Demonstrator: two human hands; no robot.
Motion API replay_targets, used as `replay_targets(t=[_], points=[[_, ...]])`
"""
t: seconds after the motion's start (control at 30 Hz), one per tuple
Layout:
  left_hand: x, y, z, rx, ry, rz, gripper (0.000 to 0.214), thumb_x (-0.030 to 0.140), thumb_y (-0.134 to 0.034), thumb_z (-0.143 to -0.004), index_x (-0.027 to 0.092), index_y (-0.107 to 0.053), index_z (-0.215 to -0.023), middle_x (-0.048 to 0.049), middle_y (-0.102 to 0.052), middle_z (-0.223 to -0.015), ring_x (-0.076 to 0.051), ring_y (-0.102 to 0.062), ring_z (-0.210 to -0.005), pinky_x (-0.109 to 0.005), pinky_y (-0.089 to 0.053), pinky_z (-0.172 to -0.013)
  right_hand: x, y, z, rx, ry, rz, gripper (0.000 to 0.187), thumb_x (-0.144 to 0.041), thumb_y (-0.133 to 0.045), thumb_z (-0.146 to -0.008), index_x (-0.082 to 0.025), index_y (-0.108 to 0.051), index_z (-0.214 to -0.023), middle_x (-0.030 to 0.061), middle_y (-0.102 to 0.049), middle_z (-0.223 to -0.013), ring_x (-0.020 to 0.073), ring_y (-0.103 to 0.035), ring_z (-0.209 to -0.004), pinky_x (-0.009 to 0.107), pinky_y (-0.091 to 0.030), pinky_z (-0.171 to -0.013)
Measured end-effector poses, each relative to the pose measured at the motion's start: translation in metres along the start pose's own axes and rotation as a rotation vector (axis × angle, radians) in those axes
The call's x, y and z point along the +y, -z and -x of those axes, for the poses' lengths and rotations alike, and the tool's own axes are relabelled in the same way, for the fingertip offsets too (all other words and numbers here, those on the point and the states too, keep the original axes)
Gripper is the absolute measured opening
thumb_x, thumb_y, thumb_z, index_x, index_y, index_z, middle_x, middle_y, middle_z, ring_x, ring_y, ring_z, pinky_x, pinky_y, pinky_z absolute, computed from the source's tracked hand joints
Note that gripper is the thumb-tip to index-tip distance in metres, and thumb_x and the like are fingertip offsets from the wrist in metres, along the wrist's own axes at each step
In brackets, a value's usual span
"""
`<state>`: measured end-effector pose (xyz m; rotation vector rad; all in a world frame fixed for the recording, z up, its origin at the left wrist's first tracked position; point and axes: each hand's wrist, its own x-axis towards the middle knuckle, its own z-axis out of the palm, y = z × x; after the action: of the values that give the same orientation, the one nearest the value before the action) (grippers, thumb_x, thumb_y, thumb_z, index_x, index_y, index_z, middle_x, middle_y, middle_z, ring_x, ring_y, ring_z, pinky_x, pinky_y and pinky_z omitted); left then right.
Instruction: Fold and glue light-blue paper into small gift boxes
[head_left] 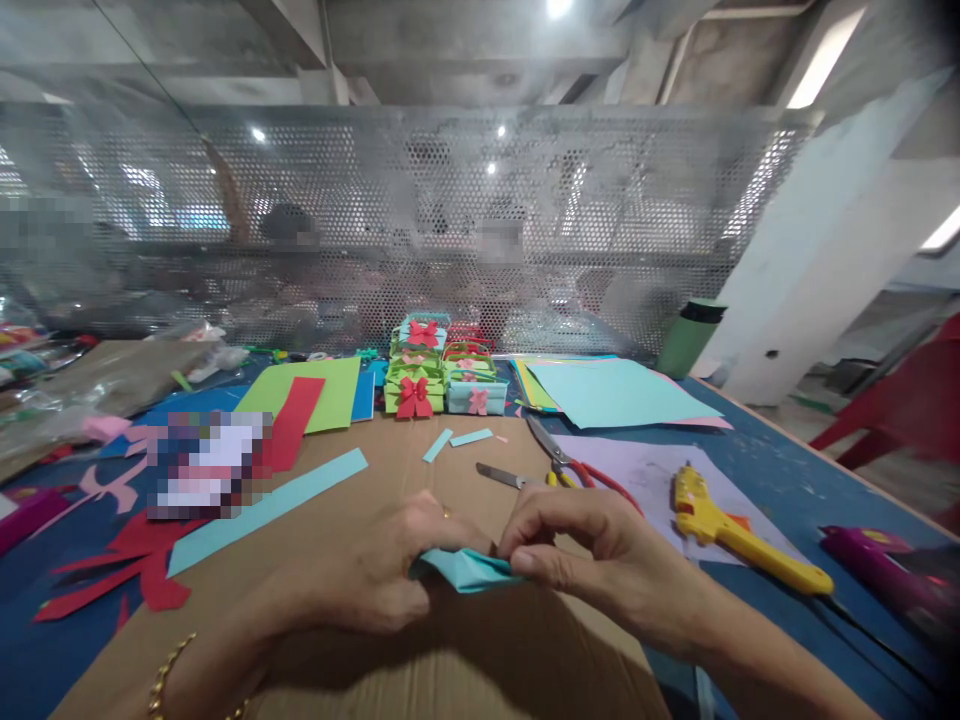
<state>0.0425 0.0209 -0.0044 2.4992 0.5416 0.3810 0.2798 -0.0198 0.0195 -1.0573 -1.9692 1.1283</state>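
Observation:
A folded piece of light blue paper [474, 570] is held over the cardboard sheet [420, 660]. My left hand [405, 565] is closed around its left end, with some fingers hidden behind or inside the fold. At the right end, my right hand [574, 545] pinches the paper between thumb and fingers. Just beyond the hands lie red-handled scissors [559, 455] and a second dark blade [501, 474] with a yellow handle, partly covered by my right hand. Two short light blue strips [471, 438] rest on the cardboard, and a long light blue strip [270, 510] lies to the left.
Small paper baskets with bows [414, 395] stand at the back. Coloured sheets [622, 390] are stacked at back right. A yellow glue gun [739, 540] with a cord lies right, near a purple tool [885, 565]. Red paper cut-outs [142, 560] lie left. A perforated screen [360, 230] stands behind.

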Motion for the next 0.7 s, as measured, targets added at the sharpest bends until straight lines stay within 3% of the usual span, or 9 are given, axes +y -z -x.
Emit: replay_targets(t=[0.53, 0.7], points=[[-0.0039, -0.001, -0.0014, 0.003, -0.081, -0.016, 0.026, 0.003, -0.049, -0.075, 0.019, -0.061, -0.091, 0.0039, -0.065, -0.077, -0.011, -0.05, -0.064, -0.027, -0.039, -0.078, 0.0012, -0.0022, -0.0008, -0.066, -0.085, -0.021, 0.038, -0.052, -0.072, -0.084, -0.015, -0.073, -0.085, 0.0013, -0.061, -0.075, 0.0124, -0.047, -0.067, 0.025, -0.036, -0.06], [-0.0075, -0.0052, -0.0002, 0.032, -0.092, 0.019, 0.02, 0.002, -0.049, -0.073, 0.02, -0.053, -0.079, 0.0086, -0.052, -0.066, -0.008, -0.042, -0.059, -0.025, -0.034, -0.071, 0.0012, -0.0009, -0.0037, -0.122, -0.123, -0.05, 0.036, -0.05, -0.073, -0.083, -0.014, -0.073, -0.086, 0.0007, -0.06, -0.073, 0.0123, -0.048, -0.067, 0.024, -0.035, -0.059]])
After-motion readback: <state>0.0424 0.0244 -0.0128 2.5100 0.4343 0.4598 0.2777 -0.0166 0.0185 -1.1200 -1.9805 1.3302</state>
